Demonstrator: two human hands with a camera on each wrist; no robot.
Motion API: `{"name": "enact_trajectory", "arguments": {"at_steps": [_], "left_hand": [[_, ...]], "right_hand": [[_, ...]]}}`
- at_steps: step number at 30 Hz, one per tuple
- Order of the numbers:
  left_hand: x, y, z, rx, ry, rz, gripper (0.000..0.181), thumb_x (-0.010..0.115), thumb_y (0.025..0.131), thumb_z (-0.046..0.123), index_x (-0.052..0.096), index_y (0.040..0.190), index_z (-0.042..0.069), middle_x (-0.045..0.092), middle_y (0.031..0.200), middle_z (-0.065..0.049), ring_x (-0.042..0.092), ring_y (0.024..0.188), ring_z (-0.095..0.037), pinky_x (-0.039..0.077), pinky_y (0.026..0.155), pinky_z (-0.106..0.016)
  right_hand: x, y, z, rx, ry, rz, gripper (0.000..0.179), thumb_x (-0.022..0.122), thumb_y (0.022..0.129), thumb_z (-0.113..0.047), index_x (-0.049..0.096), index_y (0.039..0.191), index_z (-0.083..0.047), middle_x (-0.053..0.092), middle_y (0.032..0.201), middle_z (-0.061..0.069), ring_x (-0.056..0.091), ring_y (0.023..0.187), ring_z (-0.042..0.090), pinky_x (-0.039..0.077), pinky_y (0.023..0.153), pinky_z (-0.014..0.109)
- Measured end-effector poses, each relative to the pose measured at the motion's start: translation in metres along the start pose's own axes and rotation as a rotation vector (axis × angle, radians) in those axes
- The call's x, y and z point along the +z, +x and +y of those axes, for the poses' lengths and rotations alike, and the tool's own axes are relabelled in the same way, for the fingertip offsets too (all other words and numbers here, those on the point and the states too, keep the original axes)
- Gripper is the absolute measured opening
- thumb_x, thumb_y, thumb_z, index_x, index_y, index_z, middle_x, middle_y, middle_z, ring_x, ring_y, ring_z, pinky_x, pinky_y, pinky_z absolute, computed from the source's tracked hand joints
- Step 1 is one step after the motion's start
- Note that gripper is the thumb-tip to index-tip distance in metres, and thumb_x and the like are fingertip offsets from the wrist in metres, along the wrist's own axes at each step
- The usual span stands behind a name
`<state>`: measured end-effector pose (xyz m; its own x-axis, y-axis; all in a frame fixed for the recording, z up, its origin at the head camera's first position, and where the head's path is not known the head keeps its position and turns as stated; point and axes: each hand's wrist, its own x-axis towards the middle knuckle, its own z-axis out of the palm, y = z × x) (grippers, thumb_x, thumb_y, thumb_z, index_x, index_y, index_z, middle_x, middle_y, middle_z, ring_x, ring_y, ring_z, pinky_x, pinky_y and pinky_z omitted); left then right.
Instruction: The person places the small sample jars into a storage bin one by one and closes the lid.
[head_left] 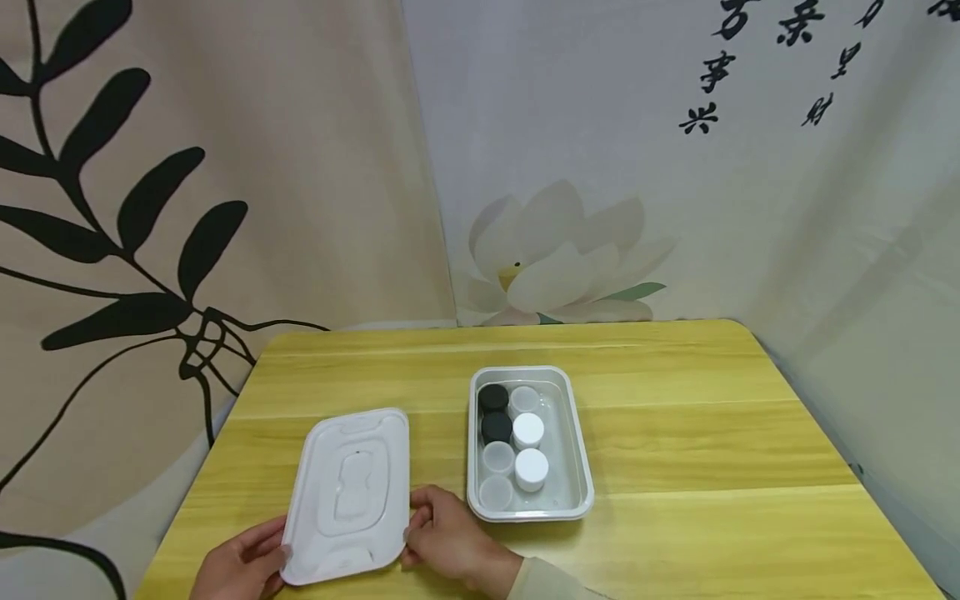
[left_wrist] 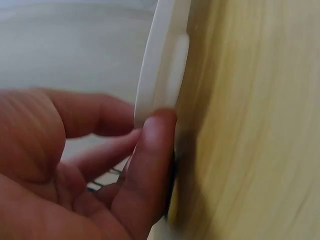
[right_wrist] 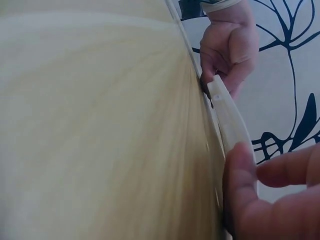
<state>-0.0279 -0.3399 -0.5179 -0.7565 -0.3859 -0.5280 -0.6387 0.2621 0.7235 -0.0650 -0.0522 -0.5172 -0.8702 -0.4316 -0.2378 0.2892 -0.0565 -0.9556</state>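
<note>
A white rectangular plastic lid [head_left: 352,492] with a raised pattern in its middle is at the left part of the table. My left hand [head_left: 243,562] pinches the lid's lower left corner between thumb and fingers. At the lower right edge, my right hand [head_left: 453,537] grips the same lid. The left wrist view shows the left thumb [left_wrist: 152,145] against the lid's rim [left_wrist: 162,65]. In the right wrist view both hands hold the lid's narrow edge [right_wrist: 230,117], close over the table.
Right of the lid stands a white rectangular tray [head_left: 566,450]. Along its left side are small round containers: two with black tops [head_left: 495,427], two with white caps [head_left: 531,469] and several translucent ones [head_left: 498,457]. The yellow wood-grain table [head_left: 712,467] meets printed curtains [head_left: 337,167] behind.
</note>
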Motion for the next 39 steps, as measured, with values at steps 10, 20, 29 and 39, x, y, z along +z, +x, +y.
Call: {"name": "enact_trajectory", "arguments": {"at_steps": [10, 20, 29, 39], "left_hand": [[-0.027, -0.018, 0.022, 0.168, 0.052, -0.155, 0.071, 0.069, 0.098, 0.007, 0.037, 0.161, -0.004, 0.069, 0.125, -0.019, 0.071, 0.100, -0.021, 0.065, 0.080, -0.037], [-0.016, -0.046, 0.075, 0.351, 0.055, -0.241, 0.071, 0.075, 0.098, 0.015, 0.044, 0.162, 0.011, 0.063, 0.133, -0.014, 0.065, 0.105, -0.018, 0.064, 0.082, -0.032], [0.022, -0.063, 0.121, 0.583, 0.032, -0.285, 0.086, 0.082, 0.092, 0.013, 0.040, 0.161, 0.044, 0.063, 0.125, -0.013, 0.066, 0.108, -0.026, 0.061, 0.083, -0.032], [0.078, -0.065, 0.178, 0.839, 0.107, -0.189, 0.067, 0.065, 0.106, 0.021, 0.036, 0.164, 0.040, 0.061, 0.133, -0.006, 0.061, 0.130, -0.031, 0.057, 0.098, -0.040]], "right_hand": [[-0.010, -0.015, -0.037, -0.142, -0.160, -0.091, 0.057, 0.067, 0.094, 0.001, 0.048, 0.148, 0.000, 0.060, 0.094, -0.001, 0.070, 0.071, 0.008, 0.059, 0.066, 0.020], [-0.057, -0.021, -0.109, -0.280, -0.390, -0.008, 0.054, 0.056, 0.100, -0.007, 0.045, 0.152, -0.001, 0.064, 0.105, 0.007, 0.066, 0.068, 0.012, 0.057, 0.062, 0.024], [-0.114, -0.020, -0.163, -0.335, -0.452, 0.100, 0.052, 0.061, 0.103, -0.006, 0.049, 0.153, -0.008, 0.062, 0.107, 0.015, 0.068, 0.074, 0.023, 0.064, 0.066, 0.038], [-0.161, -0.031, -0.195, -0.402, -0.569, 0.335, 0.048, 0.066, 0.102, -0.012, 0.059, 0.148, -0.020, 0.069, 0.109, 0.014, 0.075, 0.082, 0.024, 0.065, 0.072, 0.032]]}}
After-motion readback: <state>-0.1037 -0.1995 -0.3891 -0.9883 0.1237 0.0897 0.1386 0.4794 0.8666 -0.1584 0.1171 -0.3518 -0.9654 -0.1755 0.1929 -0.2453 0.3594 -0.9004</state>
